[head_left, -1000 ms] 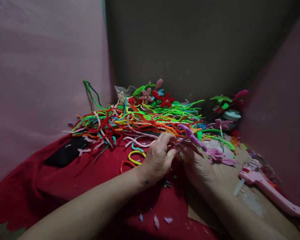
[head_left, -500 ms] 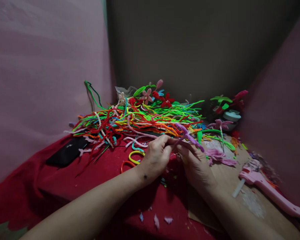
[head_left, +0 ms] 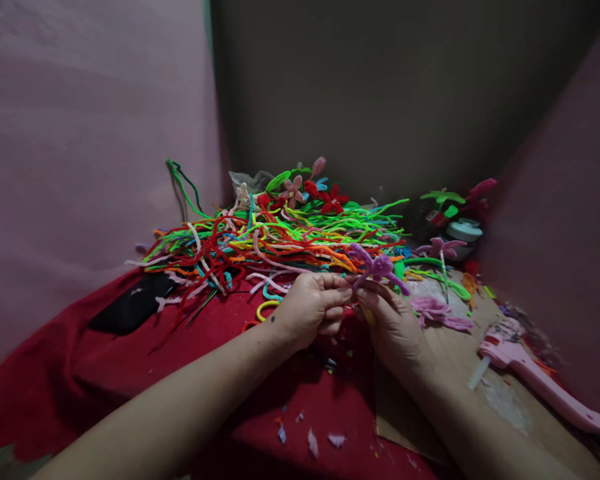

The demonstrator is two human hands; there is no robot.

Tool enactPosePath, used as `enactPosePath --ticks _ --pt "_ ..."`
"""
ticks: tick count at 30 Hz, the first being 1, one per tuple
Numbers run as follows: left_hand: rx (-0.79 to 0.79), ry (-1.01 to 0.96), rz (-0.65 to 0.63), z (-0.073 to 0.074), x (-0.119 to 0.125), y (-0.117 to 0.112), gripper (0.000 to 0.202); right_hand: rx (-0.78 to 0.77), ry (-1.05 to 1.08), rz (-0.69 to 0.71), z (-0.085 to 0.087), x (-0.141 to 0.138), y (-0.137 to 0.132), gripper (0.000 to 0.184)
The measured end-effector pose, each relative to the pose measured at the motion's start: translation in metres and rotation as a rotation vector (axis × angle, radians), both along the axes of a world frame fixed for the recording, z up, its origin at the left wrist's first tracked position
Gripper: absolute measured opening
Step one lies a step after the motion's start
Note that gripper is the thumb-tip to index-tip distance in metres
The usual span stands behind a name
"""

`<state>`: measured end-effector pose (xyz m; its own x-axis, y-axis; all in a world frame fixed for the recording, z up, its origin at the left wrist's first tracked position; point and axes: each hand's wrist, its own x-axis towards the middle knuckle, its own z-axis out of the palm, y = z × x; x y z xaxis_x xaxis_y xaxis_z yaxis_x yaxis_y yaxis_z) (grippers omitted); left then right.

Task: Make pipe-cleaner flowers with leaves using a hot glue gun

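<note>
A purple pipe-cleaner flower [head_left: 379,268] with several petals is held up in front of me over the red cloth. My left hand [head_left: 316,305] pinches at its left petal, thumb and fingertips together. From the right, my right hand [head_left: 391,319] has its thumb and fingers closed on the flower's underside; its fingertips are partly hidden. The two hands nearly touch. Behind them spreads a heap of coloured pipe cleaners [head_left: 280,240]. Yellow-handled scissors [head_left: 267,309] lie partly under my left hand.
A pink glue gun [head_left: 540,380] rests on brown cardboard [head_left: 460,393] at right, near pink-purple pipe-cleaner pieces [head_left: 443,313]. At left lies a black phone [head_left: 133,305]. Finished flowers [head_left: 333,199] stand behind the heap. Fluffy scraps [head_left: 313,441] dot the red cloth [head_left: 145,373].
The purple flower has turned so its face and centre show more. My left hand has shifted slightly right, its lower fingers now visible, and covers more of the scissors.
</note>
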<state>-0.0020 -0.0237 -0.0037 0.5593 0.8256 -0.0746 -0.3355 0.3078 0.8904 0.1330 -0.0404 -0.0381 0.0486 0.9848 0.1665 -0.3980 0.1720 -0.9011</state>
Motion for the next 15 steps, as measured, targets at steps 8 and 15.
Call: enactPosePath --ticks 8,15 --pt "-0.023 0.010 -0.096 0.0002 -0.0030 0.0043 0.014 -0.101 0.112 0.108 0.0048 -0.0016 0.0024 0.020" --pt "0.051 0.085 -0.055 -0.0030 -0.0031 0.0065 0.023 -0.099 0.123 0.057 0.0101 -0.0032 0.0002 0.019"
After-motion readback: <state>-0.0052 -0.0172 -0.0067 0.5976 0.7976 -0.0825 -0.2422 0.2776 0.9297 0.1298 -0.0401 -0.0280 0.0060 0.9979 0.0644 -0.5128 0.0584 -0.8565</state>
